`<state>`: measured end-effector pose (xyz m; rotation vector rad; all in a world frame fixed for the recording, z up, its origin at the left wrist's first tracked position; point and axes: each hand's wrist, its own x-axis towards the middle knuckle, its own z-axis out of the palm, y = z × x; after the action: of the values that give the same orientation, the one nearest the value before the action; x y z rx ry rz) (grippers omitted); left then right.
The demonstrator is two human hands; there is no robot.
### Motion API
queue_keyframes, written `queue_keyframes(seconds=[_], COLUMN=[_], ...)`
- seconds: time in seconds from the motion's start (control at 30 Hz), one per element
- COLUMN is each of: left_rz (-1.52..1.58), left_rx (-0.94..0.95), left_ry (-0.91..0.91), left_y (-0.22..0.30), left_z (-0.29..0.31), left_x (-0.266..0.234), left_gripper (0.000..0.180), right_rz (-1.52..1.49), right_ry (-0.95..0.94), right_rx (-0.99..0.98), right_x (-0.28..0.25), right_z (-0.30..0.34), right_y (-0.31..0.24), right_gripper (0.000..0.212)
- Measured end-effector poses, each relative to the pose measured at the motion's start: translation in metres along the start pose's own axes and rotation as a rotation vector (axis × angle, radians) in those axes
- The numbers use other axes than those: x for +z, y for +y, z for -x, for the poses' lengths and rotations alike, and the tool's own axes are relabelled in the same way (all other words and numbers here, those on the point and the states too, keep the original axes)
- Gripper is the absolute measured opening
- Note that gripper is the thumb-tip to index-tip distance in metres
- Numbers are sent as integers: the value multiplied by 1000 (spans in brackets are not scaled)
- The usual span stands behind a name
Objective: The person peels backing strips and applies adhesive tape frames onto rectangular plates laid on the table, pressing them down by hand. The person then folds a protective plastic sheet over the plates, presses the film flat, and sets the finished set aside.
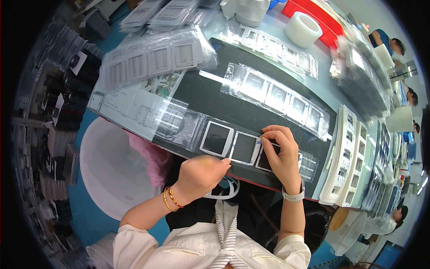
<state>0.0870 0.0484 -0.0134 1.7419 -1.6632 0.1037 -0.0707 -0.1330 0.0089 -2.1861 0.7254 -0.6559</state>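
Note:
A strip of white-bordered square panels with dark centres lies on the black mat [197, 92] in front of me. My left hand [201, 175] is closed, its thumb and finger pinched at the near left corner of the middle panel [245, 149]. At that panel's far right corner, my right hand [282, 154] pinches with thumb and forefinger. It partly covers the right panel [264, 162]. The left panel [216, 139] lies untouched. Beyond my hands is a second strip of clear-filmed white frames [275, 97], shining with glare.
Stacks of clear-filmed frames [154, 60] stand at the far left, over a printed sheet [130, 101]. A tape roll [303, 29] and a red tray [313, 15] are at the back. White frame strips [345, 157] stack at right. A white bin [103, 170] stands at lower left.

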Motion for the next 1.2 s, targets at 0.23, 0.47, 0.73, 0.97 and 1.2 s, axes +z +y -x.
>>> queue_keyframes(seconds=[0.23, 0.47, 0.73, 0.97, 1.2], left_rz=[-13, -24, -130, -242, -193], left_rx=[-37, -93, -97, -11, -50], left_ry=[-22, -78, -154, -247, -265], left_y=[4, 4, -3, -10, -10], left_z=[-7, -21, -47, -51, -60], left_x=[0, 0, 2, 2, 6], left_gripper=[19, 20, 21, 22, 21], right_rz=[46, 80, 123, 508, 588], right_ry=[-4, -29, -4, -5, 1], right_rx=[-25, -11, -73, -237, -280], right_x=[0, 0, 3, 0, -6], right_z=[-2, -3, -4, 0, 15], right_y=[1, -1, 1, -12, -15], right_gripper=[8, 9, 9, 23, 36])
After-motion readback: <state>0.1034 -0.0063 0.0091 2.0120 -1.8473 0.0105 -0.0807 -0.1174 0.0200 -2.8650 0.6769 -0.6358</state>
